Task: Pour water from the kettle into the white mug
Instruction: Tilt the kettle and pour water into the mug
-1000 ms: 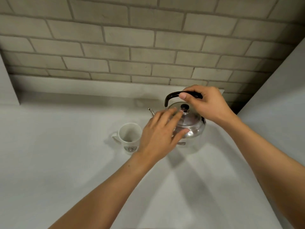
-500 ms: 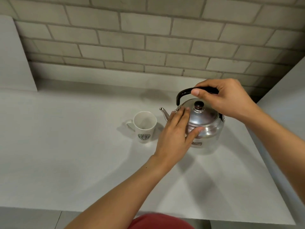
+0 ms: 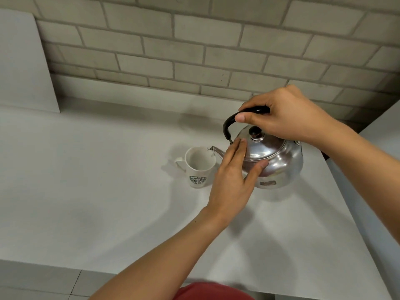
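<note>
While right hand [image 3: 287, 115] grips kettle [image 3: 279, 163] handle, left hand [image 3: 233, 180] (fingers spread) braces its side, spout over white mug [image 3: 198, 169].

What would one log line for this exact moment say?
right hand: grips kettle handle | left hand: steadies kettle | spout over white mug | water: none visible

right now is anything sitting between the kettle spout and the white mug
Nothing visible does. The kettle is tilted with its spout tip already at the rim of the white mug. The right hand holds the black handle and the left hand rests against the kettle's near side, behind the spout.
</note>
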### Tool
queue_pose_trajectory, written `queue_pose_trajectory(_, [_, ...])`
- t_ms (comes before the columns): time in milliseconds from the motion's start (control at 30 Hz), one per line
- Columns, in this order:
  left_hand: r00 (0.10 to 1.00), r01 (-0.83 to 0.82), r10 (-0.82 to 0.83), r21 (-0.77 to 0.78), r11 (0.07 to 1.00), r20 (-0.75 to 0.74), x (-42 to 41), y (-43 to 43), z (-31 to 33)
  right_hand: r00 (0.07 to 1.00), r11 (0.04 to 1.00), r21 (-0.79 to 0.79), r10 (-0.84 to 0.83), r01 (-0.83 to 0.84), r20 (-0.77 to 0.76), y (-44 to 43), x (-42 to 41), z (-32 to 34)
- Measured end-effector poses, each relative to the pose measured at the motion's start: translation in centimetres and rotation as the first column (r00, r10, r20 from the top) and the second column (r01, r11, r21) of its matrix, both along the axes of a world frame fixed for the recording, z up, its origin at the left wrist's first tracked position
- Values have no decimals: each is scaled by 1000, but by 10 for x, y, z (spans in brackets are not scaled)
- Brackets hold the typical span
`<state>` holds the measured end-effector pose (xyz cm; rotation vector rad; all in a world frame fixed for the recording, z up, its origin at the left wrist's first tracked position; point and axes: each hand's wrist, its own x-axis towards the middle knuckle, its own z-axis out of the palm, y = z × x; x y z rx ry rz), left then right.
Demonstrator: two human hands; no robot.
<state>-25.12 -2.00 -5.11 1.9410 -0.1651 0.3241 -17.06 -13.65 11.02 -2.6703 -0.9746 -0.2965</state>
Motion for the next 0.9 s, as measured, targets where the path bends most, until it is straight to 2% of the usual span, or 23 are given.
queue_pose_trajectory(367, [999,-31,28,-116,993,-33,0,-9,-2,998,993,-118,1,-8,-56,17,4,10])
queue_pose_trajectory(900, [998,-57,47,-233,971,-50,-7,-22,1,998,974,-220,40,-48,-38,28,-6,22])
